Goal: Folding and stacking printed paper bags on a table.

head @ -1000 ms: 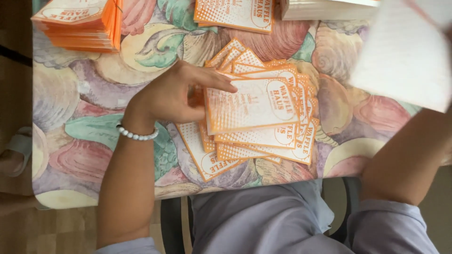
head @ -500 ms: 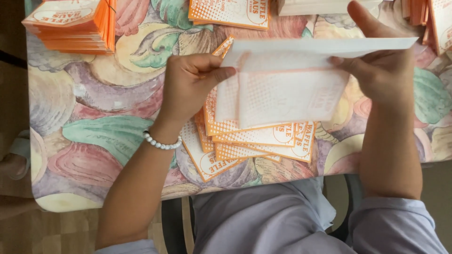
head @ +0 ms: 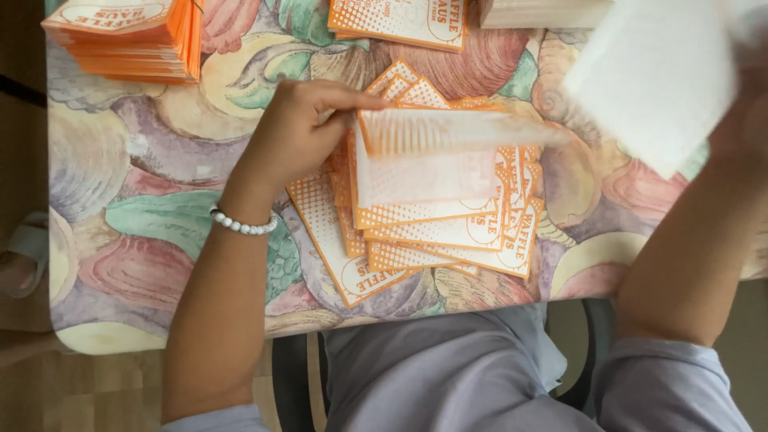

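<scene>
My left hand [head: 300, 128], with a white bead bracelet on the wrist, pinches the left edge of an orange-and-white paper sleeve [head: 436, 156] and lifts it off a fanned pile of the same sleeves [head: 432, 232] on the table. The lifted sleeve is blurred and tilted up. My right hand [head: 744, 104] is at the upper right, blurred, holding a white sheet [head: 652, 76] raised above the table. Its fingers are largely hidden behind the sheet.
A tall stack of orange sleeves [head: 128, 36] stands at the back left. Another flat sleeve [head: 400, 20] lies at the back centre beside a pale stack [head: 544, 12]. The tablecloth [head: 144, 208] has a pastel shell pattern. The near table edge is against my lap.
My right hand has let go of the sleeve's right end and swung up to the right with a white sheet. My left hand still holds the sleeve, now lower over the pile.
</scene>
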